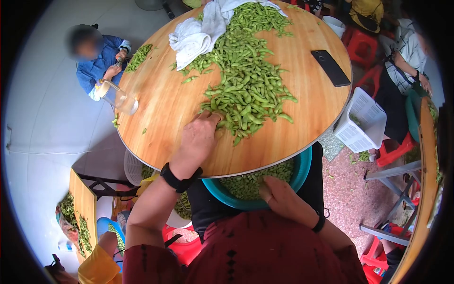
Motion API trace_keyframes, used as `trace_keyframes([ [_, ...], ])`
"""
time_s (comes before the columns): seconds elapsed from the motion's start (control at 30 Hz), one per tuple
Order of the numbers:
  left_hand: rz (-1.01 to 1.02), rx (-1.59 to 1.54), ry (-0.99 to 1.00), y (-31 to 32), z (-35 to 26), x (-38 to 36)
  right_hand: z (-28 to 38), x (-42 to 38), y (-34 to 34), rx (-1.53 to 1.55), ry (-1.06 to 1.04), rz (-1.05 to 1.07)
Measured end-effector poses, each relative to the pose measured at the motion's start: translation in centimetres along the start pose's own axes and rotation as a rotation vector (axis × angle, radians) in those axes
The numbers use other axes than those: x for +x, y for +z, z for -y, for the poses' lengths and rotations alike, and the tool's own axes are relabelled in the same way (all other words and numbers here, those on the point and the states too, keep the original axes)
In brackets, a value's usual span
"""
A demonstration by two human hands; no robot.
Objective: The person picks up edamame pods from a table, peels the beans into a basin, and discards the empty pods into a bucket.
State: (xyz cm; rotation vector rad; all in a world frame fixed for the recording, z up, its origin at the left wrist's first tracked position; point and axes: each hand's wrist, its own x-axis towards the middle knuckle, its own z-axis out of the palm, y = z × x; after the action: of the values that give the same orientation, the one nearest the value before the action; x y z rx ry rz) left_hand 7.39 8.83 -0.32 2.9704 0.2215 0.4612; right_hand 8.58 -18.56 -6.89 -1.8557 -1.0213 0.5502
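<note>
A long heap of green edamame pods (246,90) runs down the round wooden table (161,109). My left hand (199,136), with a black watch at the wrist, rests at the heap's near left edge. Its fingers are curled in against the pods, and what they hold is hidden. Below the table edge, a teal basin (302,173) on my lap contains shelled green beans (241,187). Over the basin's right side is my right hand (283,198), fingers drawn together; whatever is in them cannot be made out.
A white cloth (203,35) lies across the heap's far left. On the table are a black phone (330,67) and a clear jug (120,98) at the left rim. A person in blue (97,66) sits left. A white basket (362,118) and red stools (362,47) stand right.
</note>
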Motion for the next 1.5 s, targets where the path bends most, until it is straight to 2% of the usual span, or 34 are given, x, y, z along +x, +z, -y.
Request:
trace_keyframes([
  [0.13, -0.031, 0.021, 0.096, -0.5, -0.3, -1.2, 0.3, -0.4, -0.3, 0.163, 0.013, -0.005],
  [0.2, -0.161, 0.059, 0.169, -0.9, 0.0, -1.8, 1.1, 0.1, -0.9, 0.200, -0.020, -0.015],
  [0.23, -0.158, 0.063, 0.169, -1.4, -0.4, -2.2, 2.0, 0.3, -1.4, 0.205, -0.012, 0.031],
  [0.3, -0.057, -0.246, 0.003, -2.8, -1.9, -3.3, 2.9, 0.8, -1.9, 0.213, -0.001, 0.073],
  [0.33, -0.054, -0.247, 0.007, -3.0, -2.5, -3.9, 3.0, 0.9, -1.9, 0.272, 0.023, 0.093],
  [0.4, -0.016, -0.523, 0.065, -3.0, -3.9, -5.3, 3.8, 1.4, -2.3, 0.333, 0.053, 0.106],
  [0.43, -0.009, -0.529, 0.069, -2.9, -5.0, -5.9, 4.4, 1.6, -2.6, 0.466, 0.106, 0.123],
  [0.47, -0.003, -0.637, 0.045, -2.8, -6.3, -6.6, 4.7, 1.7, -2.7, 0.597, 0.159, 0.138],
  [0.5, 0.004, -0.746, 0.020, -2.5, -7.2, -7.2, 4.7, 1.7, -2.5, 0.596, 0.166, 0.133],
  [0.67, 0.038, -0.825, 0.040, -0.6, -8.4, -8.8, 4.0, 1.5, -1.6, 0.946, 0.197, 0.107],
  [0.77, -0.035, -0.696, 0.055, -0.8, -9.1, -9.1, 4.2, 1.4, -1.9, 0.924, 0.174, 0.101],
  [0.87, -0.004, -0.835, -0.012, -0.9, -8.7, -9.3, 4.7, 1.3, -2.2, 0.914, 0.208, 0.130],
  [0.93, 0.128, -1.098, -0.124, -1.2, -8.7, -9.1, 4.8, 1.3, -2.3, 0.951, 0.230, 0.141],
  [1.13, 0.229, -1.127, -0.148, -1.5, -8.5, -9.0, 4.8, 1.0, -2.5, 1.019, 0.275, 0.167],
  [1.27, 0.222, -1.089, -0.114, -1.6, -8.6, -9.0, 4.5, 0.9, -2.4, 1.035, 0.267, 0.161],
  [1.33, 0.067, -0.722, 0.154, -2.0, -8.6, -9.1, 3.8, 0.5, -2.5, 1.035, 0.225, 0.207],
  [1.37, 0.070, -0.725, 0.154, -1.4, -8.7, -9.5, 3.6, 0.4, -2.5, 1.033, 0.181, 0.255],
  [1.4, 0.047, -0.793, 0.147, -0.5, -8.8, -10.1, 3.7, 0.3, -2.6, 1.035, 0.185, 0.256],
  [1.47, 0.023, -0.859, 0.134, -0.1, -8.9, -11.1, 4.1, 0.3, -2.9, 1.189, 0.364, 0.311],
  [1.5, 0.220, -1.294, -0.228, -0.5, -9.2, -11.1, 3.9, 0.5, -2.9, 1.189, 0.364, 0.311],
])
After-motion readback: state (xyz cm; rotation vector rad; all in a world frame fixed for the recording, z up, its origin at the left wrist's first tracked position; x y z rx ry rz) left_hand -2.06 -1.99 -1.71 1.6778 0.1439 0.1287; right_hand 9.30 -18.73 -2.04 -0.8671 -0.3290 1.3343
